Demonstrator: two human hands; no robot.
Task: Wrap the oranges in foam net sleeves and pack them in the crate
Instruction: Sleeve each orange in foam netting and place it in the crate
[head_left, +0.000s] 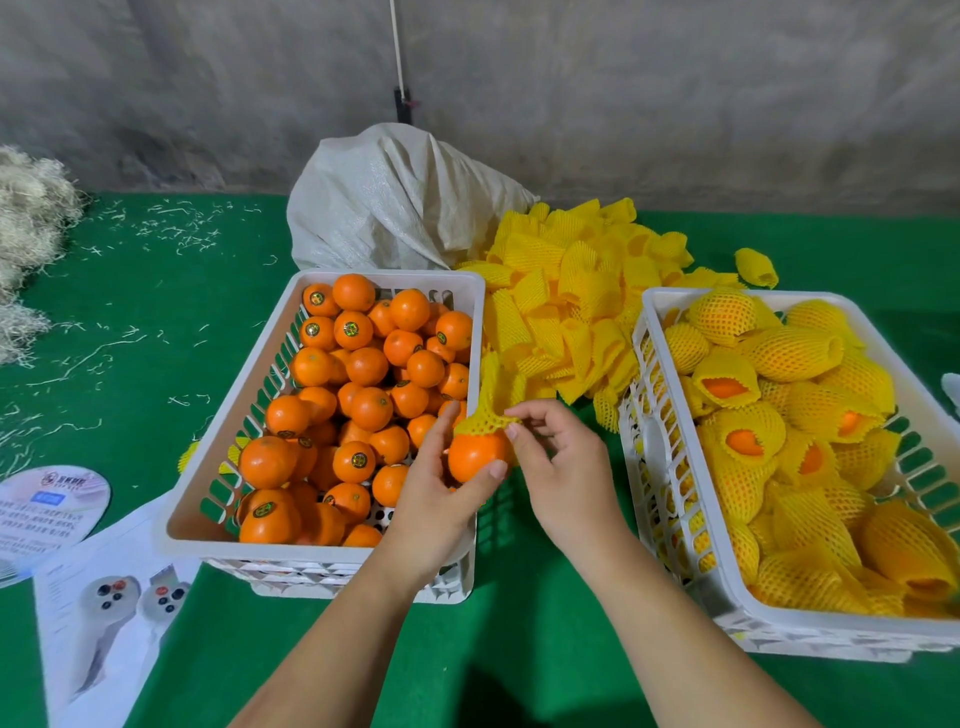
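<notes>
A: We open on the round bare orange, held up between the two crates, just past the near right corner of the left one. The left hand grips it, thumb curled across its front, fingers behind.

B: And we see the yellow foam net sleeve sitting on top of that orange like a cap, covering only its upper part. The rest of the sleeve stands up, bunched, above the fruit.

A: The right hand pinches the sleeve's lower edge between thumb and forefinger; the other fingers are loosely curled.

B: Moving out, we have the white slotted plastic crate on the left, heaped with unwrapped oranges, many bearing small dark round stickers.

A: On the right, the second white slotted plastic crate is loaded with oranges already in yellow netting, some with bare orange skin showing at the open sleeve ends.

B: Between and behind the crates we see a loose heap of empty yellow foam sleeves, one lying apart to the right.

A: Behind that heap slumps a white woven sack. Everything rests on a green cloth-covered table.

B: At far left we have a pale mound of shredded straw-like fibre, strands scattered across the cloth, and printed white paper sheets at the near left edge.
</notes>
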